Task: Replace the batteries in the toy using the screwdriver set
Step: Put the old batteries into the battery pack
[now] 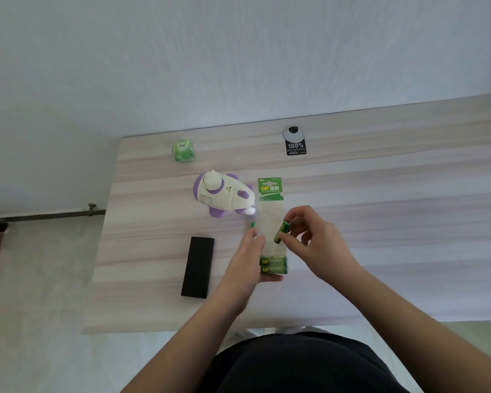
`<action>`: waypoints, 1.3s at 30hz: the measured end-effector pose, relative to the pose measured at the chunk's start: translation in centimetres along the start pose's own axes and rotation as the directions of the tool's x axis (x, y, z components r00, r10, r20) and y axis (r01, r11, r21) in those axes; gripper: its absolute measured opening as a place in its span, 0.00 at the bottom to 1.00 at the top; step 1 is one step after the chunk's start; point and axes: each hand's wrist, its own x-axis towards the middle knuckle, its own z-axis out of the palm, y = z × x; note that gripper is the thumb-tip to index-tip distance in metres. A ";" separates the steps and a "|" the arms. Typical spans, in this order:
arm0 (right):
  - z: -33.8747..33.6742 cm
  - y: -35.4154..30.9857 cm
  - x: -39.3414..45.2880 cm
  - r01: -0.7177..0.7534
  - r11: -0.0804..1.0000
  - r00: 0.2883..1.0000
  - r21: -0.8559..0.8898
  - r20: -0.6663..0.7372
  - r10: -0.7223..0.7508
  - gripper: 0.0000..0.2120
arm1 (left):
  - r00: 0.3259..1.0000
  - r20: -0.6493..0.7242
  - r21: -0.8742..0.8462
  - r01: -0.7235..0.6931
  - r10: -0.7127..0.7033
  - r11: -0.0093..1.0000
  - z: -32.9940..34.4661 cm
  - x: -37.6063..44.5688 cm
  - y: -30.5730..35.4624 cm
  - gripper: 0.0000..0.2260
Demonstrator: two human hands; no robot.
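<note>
A white and purple toy (223, 197) lies on its side on the wooden table (380, 222). Right of it lies a long green battery pack (271, 211), with two batteries left at its near end (273, 265). My left hand (248, 260) holds the pack's near part down, thumb at the near end. My right hand (312, 242) pinches a green battery (281, 231) just above the pack. A small green piece (253, 225) lies by my left fingertips. A flat black case (198, 267) lies to the left.
A green cube-shaped packet (183, 150) sits near the table's far left corner. A round cable grommet (293, 132) with a black "100%" sticker (296, 147) is at the far edge. The table's left edge (102, 251) runs close to the black case.
</note>
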 end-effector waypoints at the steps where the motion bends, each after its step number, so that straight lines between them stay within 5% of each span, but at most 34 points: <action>1: 0.0 -0.2 0.0 0.027 0.998 1.000 -0.059 -0.001 -0.027 0.12 | 1.000 0.004 0.012 -0.014 0.014 1.000 0.0 -0.1 0.1 0.12; 17: 1.7 -3.7 0.6 0.144 0.918 0.976 -0.368 0.205 -0.071 0.16 | 0.993 0.067 -0.027 -0.095 0.097 0.995 -2.7 -1.9 2.2 0.11; 27: 2.9 -6.5 0.7 0.161 0.876 0.976 -0.454 0.203 -0.074 0.10 | 0.983 0.074 -0.042 -0.165 0.168 0.985 -5.1 -2.9 3.2 0.13; 34: 3.0 -7.2 0.7 0.217 0.864 0.943 -0.454 0.326 -0.066 0.15 | 0.984 0.084 -0.077 -0.152 0.158 0.985 -6.0 -3.0 3.3 0.12; 39: 2.6 -7.5 1.0 0.161 0.915 0.963 -0.370 0.261 -0.064 0.16 | 0.983 0.113 -0.247 -0.113 0.145 0.962 -6.7 -3.0 3.6 0.14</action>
